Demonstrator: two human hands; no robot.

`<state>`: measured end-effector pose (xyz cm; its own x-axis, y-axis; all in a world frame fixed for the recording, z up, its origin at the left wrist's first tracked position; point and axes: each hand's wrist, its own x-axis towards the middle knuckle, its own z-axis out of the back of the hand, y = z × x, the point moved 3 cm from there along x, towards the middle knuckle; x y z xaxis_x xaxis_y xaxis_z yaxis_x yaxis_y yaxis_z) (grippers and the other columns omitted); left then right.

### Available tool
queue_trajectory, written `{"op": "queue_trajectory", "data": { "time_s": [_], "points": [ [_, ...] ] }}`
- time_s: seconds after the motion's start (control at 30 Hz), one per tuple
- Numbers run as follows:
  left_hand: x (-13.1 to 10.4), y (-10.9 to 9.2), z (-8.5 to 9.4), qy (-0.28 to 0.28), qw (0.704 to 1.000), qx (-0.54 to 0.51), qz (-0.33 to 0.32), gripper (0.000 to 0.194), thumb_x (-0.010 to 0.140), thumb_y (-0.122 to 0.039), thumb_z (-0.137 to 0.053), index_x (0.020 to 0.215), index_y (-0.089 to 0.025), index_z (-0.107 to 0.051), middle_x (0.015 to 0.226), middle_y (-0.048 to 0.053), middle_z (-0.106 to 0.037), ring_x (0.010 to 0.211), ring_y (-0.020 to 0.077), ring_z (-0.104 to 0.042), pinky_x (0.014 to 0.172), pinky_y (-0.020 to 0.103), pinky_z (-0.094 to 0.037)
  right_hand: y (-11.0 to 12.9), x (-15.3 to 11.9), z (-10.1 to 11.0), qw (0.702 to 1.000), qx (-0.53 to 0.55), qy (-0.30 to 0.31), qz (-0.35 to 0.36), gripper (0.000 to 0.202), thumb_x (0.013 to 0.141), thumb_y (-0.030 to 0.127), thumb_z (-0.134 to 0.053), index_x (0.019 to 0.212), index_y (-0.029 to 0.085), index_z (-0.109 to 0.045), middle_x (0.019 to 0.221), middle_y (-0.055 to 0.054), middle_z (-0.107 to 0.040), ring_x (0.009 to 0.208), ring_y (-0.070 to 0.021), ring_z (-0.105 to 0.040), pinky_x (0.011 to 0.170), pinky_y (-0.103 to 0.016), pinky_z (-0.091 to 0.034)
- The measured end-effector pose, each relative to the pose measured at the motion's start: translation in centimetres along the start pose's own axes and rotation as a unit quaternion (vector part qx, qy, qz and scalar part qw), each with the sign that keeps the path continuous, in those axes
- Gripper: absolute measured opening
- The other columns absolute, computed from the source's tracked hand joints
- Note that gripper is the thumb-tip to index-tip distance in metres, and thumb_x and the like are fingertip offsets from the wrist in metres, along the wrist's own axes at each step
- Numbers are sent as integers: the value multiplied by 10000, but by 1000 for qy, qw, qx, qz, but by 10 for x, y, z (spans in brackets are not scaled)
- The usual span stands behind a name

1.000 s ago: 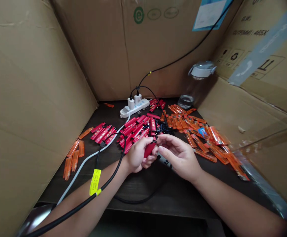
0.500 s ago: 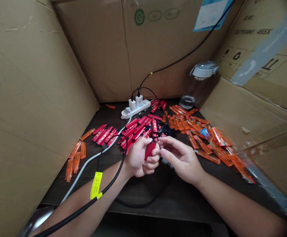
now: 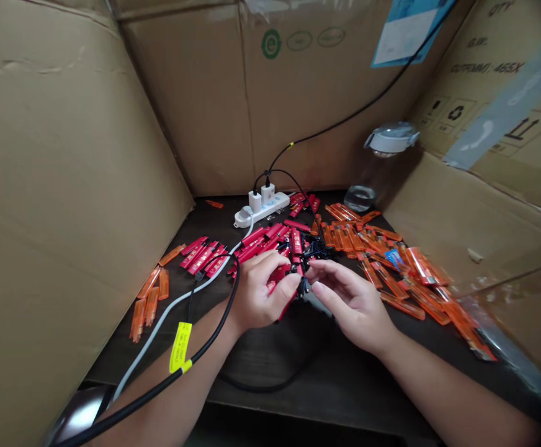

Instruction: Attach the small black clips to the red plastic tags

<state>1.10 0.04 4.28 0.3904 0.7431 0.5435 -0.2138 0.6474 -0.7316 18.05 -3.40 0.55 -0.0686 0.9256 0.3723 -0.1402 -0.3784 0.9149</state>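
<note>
My left hand point(image 3: 262, 290) is closed round a red piece point(image 3: 288, 305), which mostly hides under the fingers and thumb. Close on its right, my right hand point(image 3: 347, 301) has its thumb and fingertips near small black parts point(image 3: 304, 284); whether it grips one is too small to tell. Beyond the hands lies a pile of red pieces point(image 3: 262, 241), with black parts point(image 3: 316, 247) at its right side. More red pieces point(image 3: 204, 254) lie in a group to the left.
Orange pieces point(image 3: 347, 238) spread across the right, with several more point(image 3: 151, 304) at left. A white power strip point(image 3: 270, 210) and a clear bottle point(image 3: 360, 180) stand behind. A black cable point(image 3: 219, 335) crosses my left forearm. Cardboard walls point(image 3: 196, 105) surround the dark table point(image 3: 270, 354).
My left hand has turned over, its back now upward, covering most of the red piece. Black parts now show between the hands. The whole view has shifted slightly.
</note>
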Motion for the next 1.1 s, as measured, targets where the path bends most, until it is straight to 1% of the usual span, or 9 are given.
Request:
{"op": "queue_trajectory", "data": {
  "time_s": [0.07,0.13,0.3,0.43,0.57,0.67,0.8,0.9,1.1],
  "points": [
    [1,-3,6,-17,992,92,-88,163,826,-314,-581,774,-161,-556,661,4,-496,623,124,-451,595,269,-367,-1,1,2,999,-33,0,14,270,867,284,-622,1130,226,-598,985,-56,-664,872,-164,-659,777,-279,-576],
    [1,-2,8,-29,982,136,-126,164,818,-314,-614,797,-156,-574,674,13,-526,620,124,-467,586,263,-376,-2,2,3,998,-64,0,27,265,868,284,-620,1126,226,-600,984,-57,-662,870,-168,-656,781,-285,-568],
    [0,1,9,-41,969,200,-142,192,829,-346,-627,805,-156,-613,700,33,-570,617,127,-499,588,256,-396,-4,5,6,995,-97,-10,32,246,874,296,-608,1109,222,-602,985,-64,-668,870,-176,-654,789,-305,-556],
    [-2,1,10,-23,965,234,-114,199,853,-360,-594,853,-165,-637,746,44,-583,674,142,-533,646,258,-418,-4,6,7,994,-108,-12,26,243,877,318,-603,1095,210,-605,975,-74,-676,875,-197,-660,798,-338,-557],
    [0,7,13,3,962,267,-63,239,882,-392,-541,887,-182,-654,792,54,-592,737,157,-558,710,263,-428,-8,7,10,992,-127,-10,20,254,883,329,-592,1103,203,-602,985,-82,-677,867,-205,-663,793,-349,-558],
    [7,26,21,-4,948,319,22,305,903,-429,-490,865,-184,-667,801,62,-594,745,166,-565,728,272,-428,-11,11,15,987,-154,-12,33,239,884,328,-588,1088,205,-604,985,-80,-669,868,-204,-658,786,-344,-554],
    [13,60,47,-16,878,437,197,262,903,-350,-469,896,-187,-674,869,92,-625,771,196,-592,702,296,-430,-12,17,20,973,-224,-1,57,184,879,316,-584,1010,194,-630,951,-79,-655,822,-196,-645,756,-342,-544],
    [13,76,65,12,823,487,292,268,896,-331,-461,939,-167,-668,937,131,-645,828,243,-616,677,323,-431,-11,20,20,961,-264,18,82,164,880,297,-572,965,182,-653,920,-83,-652,818,-199,-634,746,-347,-539],
    [6,80,77,38,797,496,342,262,886,-215,-456,980,-68,-651,1007,183,-632,910,274,-615,749,350,-432,-9,21,21,956,-270,13,116,154,878,283,-568,924,175,-667,897,-89,-651,822,-202,-630,743,-349,-536]
  ]
}}
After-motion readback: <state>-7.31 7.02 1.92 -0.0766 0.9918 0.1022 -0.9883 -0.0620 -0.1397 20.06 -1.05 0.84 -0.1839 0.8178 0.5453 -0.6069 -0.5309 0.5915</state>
